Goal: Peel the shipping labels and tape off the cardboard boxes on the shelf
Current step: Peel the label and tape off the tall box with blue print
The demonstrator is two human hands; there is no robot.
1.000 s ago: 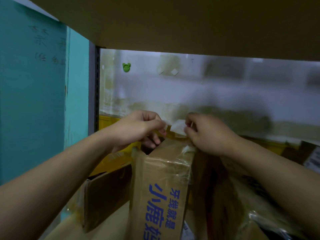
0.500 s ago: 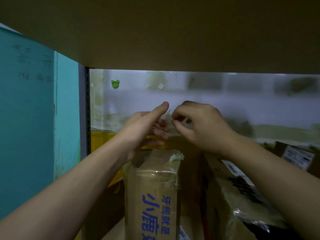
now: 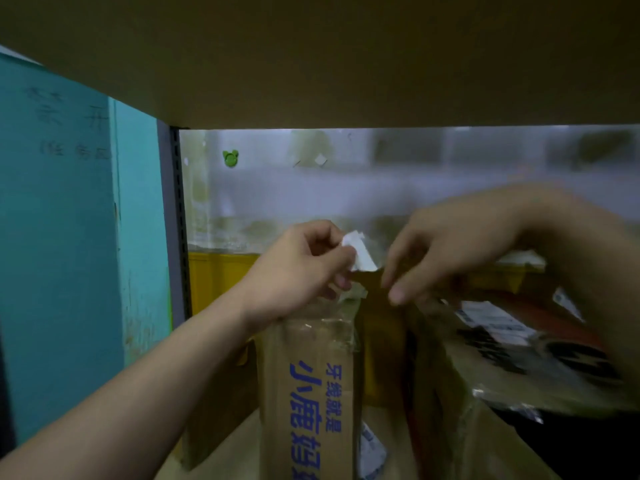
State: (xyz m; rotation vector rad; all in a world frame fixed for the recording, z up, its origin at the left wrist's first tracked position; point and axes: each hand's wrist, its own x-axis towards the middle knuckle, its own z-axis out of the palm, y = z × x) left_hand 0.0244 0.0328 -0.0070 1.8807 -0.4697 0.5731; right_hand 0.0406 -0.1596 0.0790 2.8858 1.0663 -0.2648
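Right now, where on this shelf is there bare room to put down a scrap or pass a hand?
The air just under the upper shelf board is free. A bare strip of shelf floor lies between the blue-printed box and the labelled box. Crowded around the left hand and right hand.

Teal panel [image 3: 62,237], faint handwriting, left. Grey slotted upright [image 3: 173,220] beside it. Stained white wall [image 3: 311,199] bearing green bear-shaped sticker [image 3: 230,158]. Yellow crate [image 3: 214,278] below.
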